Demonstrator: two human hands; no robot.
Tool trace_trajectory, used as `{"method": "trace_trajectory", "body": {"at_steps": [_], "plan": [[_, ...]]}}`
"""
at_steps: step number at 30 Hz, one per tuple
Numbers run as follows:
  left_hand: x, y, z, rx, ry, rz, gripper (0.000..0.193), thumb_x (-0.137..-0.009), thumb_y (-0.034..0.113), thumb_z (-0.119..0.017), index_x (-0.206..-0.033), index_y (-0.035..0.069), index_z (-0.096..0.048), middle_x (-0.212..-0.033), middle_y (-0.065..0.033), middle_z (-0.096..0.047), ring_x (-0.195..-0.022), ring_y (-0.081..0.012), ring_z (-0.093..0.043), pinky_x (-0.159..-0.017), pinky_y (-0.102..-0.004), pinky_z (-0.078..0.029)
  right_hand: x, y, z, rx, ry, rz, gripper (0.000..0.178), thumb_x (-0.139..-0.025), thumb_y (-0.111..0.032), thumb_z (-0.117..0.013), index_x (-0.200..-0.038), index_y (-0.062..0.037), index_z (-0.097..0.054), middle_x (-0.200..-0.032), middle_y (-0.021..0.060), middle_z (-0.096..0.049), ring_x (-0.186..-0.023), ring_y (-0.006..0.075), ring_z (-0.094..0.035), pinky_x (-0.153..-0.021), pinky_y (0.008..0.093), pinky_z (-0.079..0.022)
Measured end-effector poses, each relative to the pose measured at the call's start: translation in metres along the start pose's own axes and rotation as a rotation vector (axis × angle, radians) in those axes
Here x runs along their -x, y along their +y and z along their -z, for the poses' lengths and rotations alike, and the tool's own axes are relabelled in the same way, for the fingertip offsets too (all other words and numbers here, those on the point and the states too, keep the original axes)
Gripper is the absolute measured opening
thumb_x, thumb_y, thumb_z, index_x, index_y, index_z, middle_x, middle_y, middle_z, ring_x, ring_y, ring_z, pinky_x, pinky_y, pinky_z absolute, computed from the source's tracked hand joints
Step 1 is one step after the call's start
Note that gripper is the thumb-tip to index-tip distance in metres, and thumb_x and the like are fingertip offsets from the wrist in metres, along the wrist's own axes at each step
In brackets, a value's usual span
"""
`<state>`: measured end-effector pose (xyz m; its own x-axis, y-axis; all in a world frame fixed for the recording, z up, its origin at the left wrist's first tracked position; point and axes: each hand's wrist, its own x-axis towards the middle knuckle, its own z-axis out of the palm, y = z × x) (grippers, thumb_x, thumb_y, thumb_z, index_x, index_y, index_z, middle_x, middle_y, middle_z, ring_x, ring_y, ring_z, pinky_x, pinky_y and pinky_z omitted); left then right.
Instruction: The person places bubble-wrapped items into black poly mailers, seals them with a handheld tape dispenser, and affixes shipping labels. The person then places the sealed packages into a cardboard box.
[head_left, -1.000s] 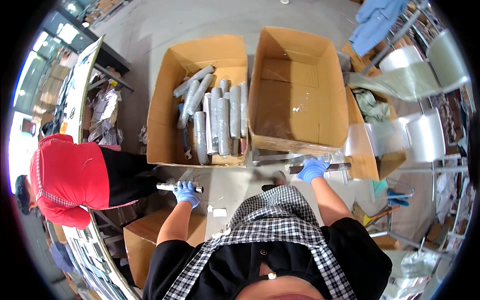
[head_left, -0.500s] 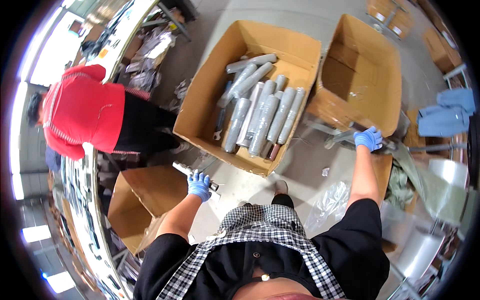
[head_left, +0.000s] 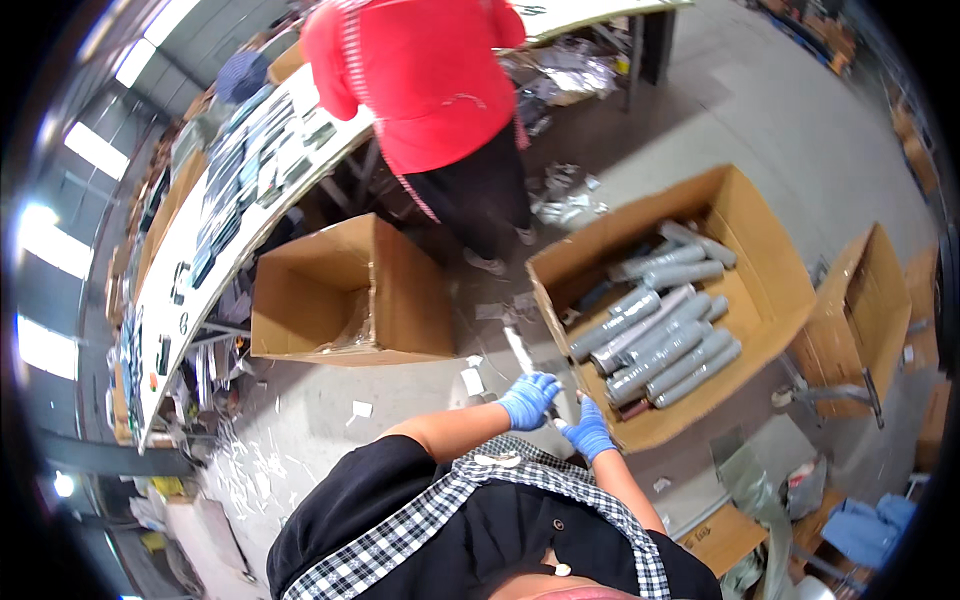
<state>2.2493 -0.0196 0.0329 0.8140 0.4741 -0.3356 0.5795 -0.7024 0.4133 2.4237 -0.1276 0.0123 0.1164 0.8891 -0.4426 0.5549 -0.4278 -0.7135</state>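
Observation:
In front of my body, my left hand (head_left: 530,401), in a blue glove, is closed round a slim rod-like thing (head_left: 516,346). Its far part is white; the lower part is darker and partly covered by my fingers, so its kind is unclear. My right hand (head_left: 590,432), gloved in blue too, meets its near end with thumb and fingers around it. Just beyond and to the right stands a large open cardboard box (head_left: 765,235). Several grey cylindrical bundles (head_left: 655,358) in clear wrap lie in it, some crossing others.
Left of my hands is another open carton (head_left: 410,300). A person in red (head_left: 420,90) stands at the long worktable (head_left: 335,150), back toward me. Paper scraps (head_left: 362,409) litter the floor. At right are a tilted carton (head_left: 865,300) and a cardboard flap (head_left: 725,540).
My view has turned left. My right hand has left the metal bar by the right-hand carton and come to the rod, next to my left hand, which still holds it.

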Motion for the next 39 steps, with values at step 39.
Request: {"method": "trace_trajectory", "body": {"at_steps": [39], "plan": [[0.433,-0.390,0.037,0.700,-0.080,2.373,0.047,-0.087,0.039,-0.063,-0.127,0.015,-0.063,-0.133,-0.0111,-0.058,-0.121,-0.0272,-0.058,-0.097,-0.0437,-0.047,-0.291,-0.145,-0.070,0.797,-0.581,-0.375,0.037,-0.081,-0.029,-0.065,-0.110,-0.0051,-0.065,-0.113,0.0223,-0.066,-0.107,0.0377,-0.064,-0.088,0.0456,-0.052]]}}
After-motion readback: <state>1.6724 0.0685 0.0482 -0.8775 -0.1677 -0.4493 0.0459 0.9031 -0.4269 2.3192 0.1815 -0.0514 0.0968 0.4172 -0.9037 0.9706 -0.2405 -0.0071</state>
